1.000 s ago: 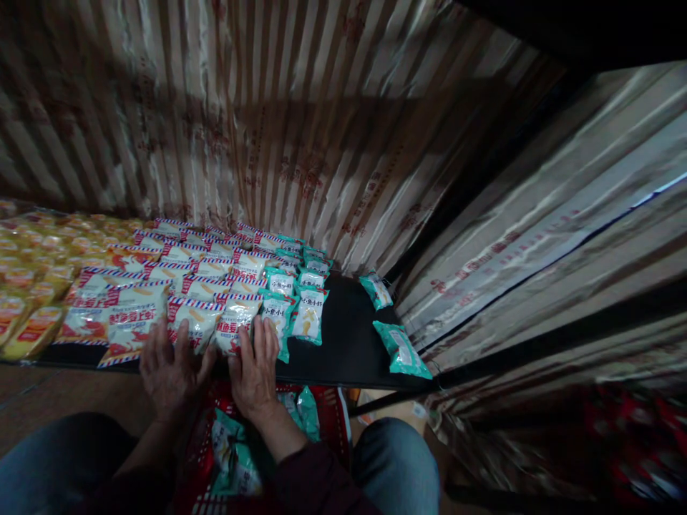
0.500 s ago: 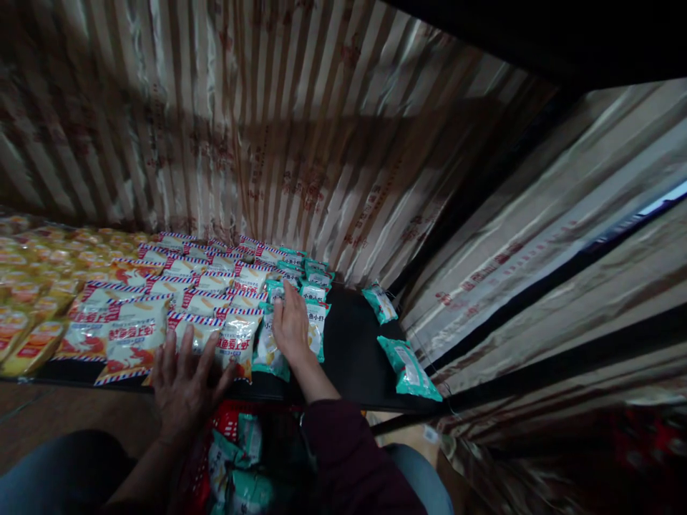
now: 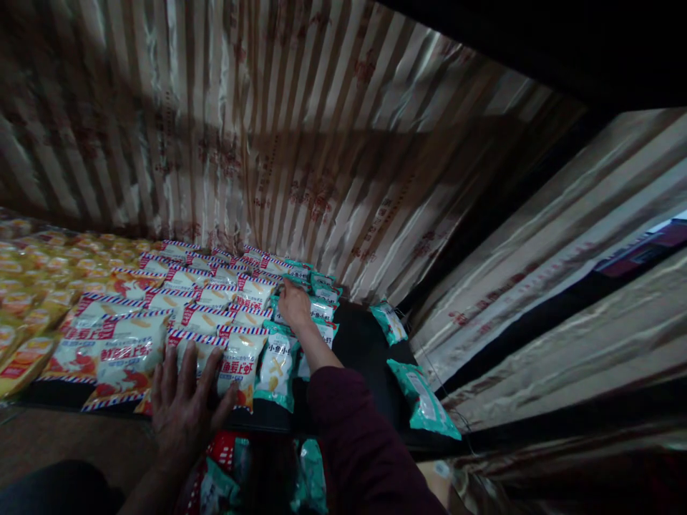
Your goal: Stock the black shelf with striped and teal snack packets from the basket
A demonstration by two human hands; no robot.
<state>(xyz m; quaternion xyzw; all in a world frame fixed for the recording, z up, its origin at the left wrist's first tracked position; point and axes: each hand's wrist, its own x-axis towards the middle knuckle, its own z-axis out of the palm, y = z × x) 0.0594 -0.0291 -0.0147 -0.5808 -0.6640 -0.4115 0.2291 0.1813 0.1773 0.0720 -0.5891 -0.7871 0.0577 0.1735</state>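
Observation:
My right hand (image 3: 295, 304) reaches over the teal snack bags, its fingers curled down among them in the middle rows. What lies under the fingertips is hidden. A teal snack bag (image 3: 276, 366) lies in front of it, near the shelf edge. My left hand (image 3: 185, 397) is open with fingers spread, touching the lower part of a white snack bag (image 3: 197, 345) with a red-and-blue striped top. Beside it lies another striped white snack bag (image 3: 240, 365).
Yellow snack packs (image 3: 32, 315) fill the left of the black shelf (image 3: 362, 365). Two teal bags lie apart at right, one farther back (image 3: 388, 322) and one nearer (image 3: 421, 400). Below the shelf is a red basket (image 3: 221, 450) with teal bags. Striped sheeting (image 3: 300, 143) hangs behind.
My right hand has moved back a little over the teal bags and its fingers have curled, uncovering the front teal bag. My left hand stays at the striped bags. The view has shifted slightly.

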